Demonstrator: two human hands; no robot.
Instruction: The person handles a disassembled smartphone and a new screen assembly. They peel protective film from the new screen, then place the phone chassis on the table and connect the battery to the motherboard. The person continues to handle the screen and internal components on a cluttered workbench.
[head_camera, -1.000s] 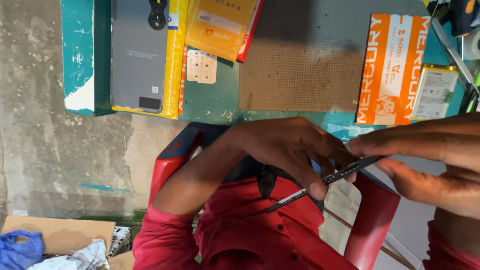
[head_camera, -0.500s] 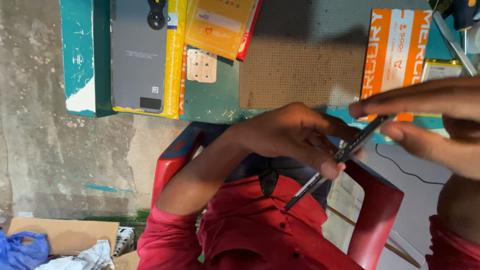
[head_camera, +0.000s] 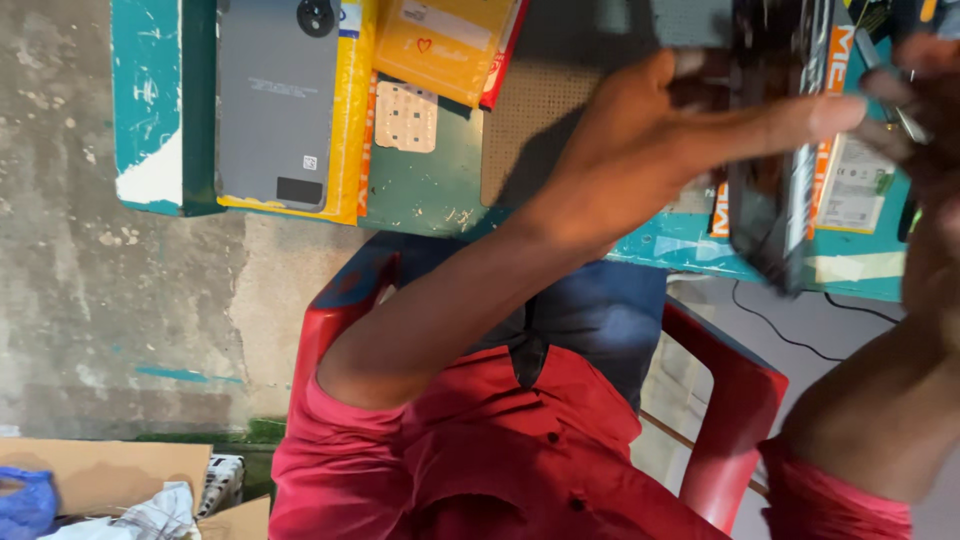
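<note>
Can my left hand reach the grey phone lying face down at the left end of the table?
Probably yes. Nothing stands between the left hand and the grey phone, which lies uncovered on a yellow packet. But that hand is gripping a dark device.

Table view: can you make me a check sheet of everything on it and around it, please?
Surface: teal table, paint chipped at one corner.
Job's things: blurred dark phone; thin tool.
Clutter: grey phone on a yellow packet, brown dotted mat, orange box.
Grippers: left hand holds the dark phone; right hand seems to pinch the thin tool.
Cables: black cable on the floor.
Surroundings: concrete floor, red chair, cardboard box.
</note>
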